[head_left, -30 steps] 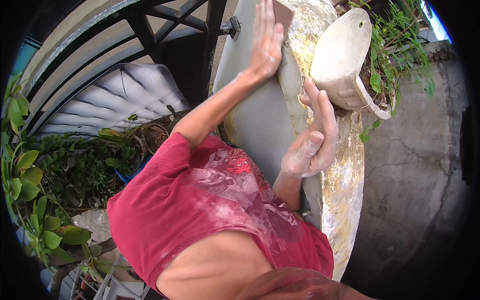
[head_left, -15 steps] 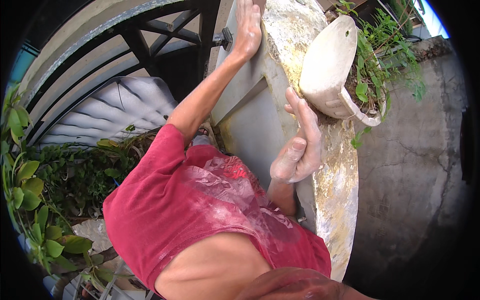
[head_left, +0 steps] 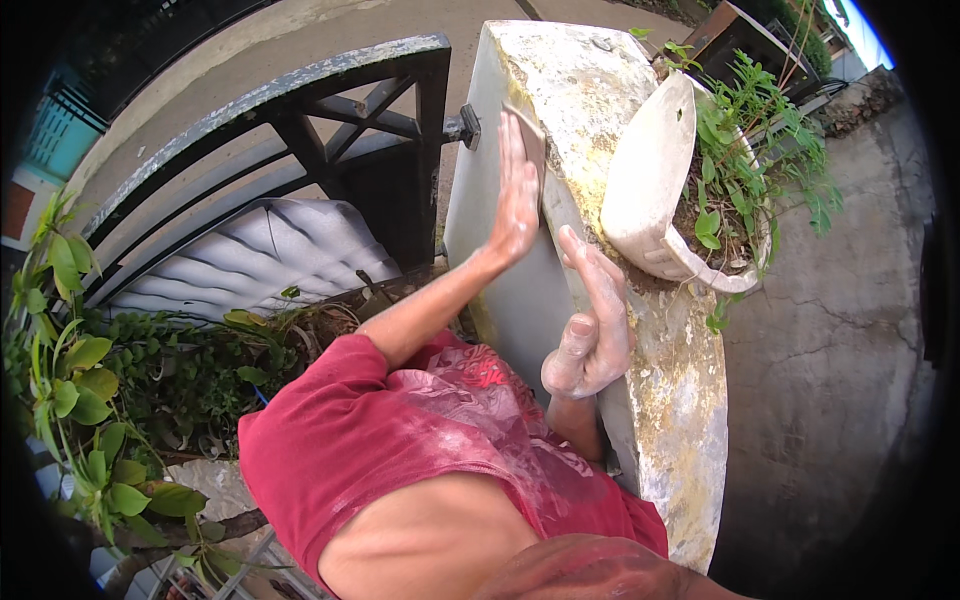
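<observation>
My left hand (head_left: 516, 200), dusted white, lies flat with straight fingers against the smooth grey side of a wall (head_left: 476, 140). Under its palm and fingers is a thin brownish-grey sheet that looks like sandpaper (head_left: 533, 138), its edge standing out past the fingertips. Nearer to me, my right hand (head_left: 597, 335) is upright beside the wall's weathered top (head_left: 675, 440). Its fingers are stretched, the thumb stands a little apart, and nothing shows in it. White powder coats this hand too.
A broken white pot (head_left: 645, 170) with green plants (head_left: 745, 140) sits on the wall top, close to my right hand. Left of the wall is a black metal gate (head_left: 350, 130) with a pale panel (head_left: 270, 255). Leafy plants (head_left: 90, 400) grow at the left.
My left hand has drawn back toward me along the wall, its sheet coming more into view. My right hand stays nearly in place. The view has shifted slightly, showing more gate and wall.
</observation>
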Demonstrator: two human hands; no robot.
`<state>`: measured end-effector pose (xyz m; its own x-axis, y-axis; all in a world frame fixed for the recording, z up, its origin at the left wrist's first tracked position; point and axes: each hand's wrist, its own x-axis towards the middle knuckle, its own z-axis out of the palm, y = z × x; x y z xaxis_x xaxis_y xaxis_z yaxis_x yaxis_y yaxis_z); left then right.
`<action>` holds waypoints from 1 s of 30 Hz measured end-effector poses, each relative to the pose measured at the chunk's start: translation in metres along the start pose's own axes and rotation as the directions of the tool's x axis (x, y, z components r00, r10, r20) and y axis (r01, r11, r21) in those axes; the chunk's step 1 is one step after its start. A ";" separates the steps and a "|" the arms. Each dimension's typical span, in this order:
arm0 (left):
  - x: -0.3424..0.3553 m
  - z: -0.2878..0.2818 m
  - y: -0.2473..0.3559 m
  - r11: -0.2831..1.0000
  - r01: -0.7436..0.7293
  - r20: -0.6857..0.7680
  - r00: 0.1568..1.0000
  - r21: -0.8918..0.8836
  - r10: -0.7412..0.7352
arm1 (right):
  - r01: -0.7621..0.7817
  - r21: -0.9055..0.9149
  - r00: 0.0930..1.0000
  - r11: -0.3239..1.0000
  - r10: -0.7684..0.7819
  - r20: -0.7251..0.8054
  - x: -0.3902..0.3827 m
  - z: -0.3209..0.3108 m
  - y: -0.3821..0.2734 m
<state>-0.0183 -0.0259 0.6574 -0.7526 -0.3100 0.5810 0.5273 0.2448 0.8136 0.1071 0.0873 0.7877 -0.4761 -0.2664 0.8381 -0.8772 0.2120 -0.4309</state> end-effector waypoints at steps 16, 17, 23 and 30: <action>0.054 -0.011 0.007 0.996 -0.093 -0.045 0.995 -0.003 0.092 | -0.014 0.077 1.000 0.997 0.015 -0.016 -0.003 0.000 -0.003; 0.094 -0.027 0.004 0.997 -0.059 -0.063 0.996 -0.043 0.056 | -0.009 0.109 0.999 0.994 0.012 -0.030 -0.001 0.002 -0.005; 0.019 -0.004 0.009 1.000 -0.007 -0.049 0.999 0.002 0.007 | -0.025 0.065 1.000 0.998 0.026 -0.008 -0.003 -0.001 -0.003; 0.099 -0.030 -0.011 0.994 -0.107 -0.064 0.992 0.036 0.109 | -0.029 0.133 0.998 0.991 0.036 -0.049 -0.001 0.002 -0.012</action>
<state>-0.0866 -0.0870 0.7062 -0.6639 -0.3391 0.6665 0.5903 0.3096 0.7454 0.1179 0.0829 0.7912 -0.5036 -0.2118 0.8376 -0.8635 0.0931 -0.4956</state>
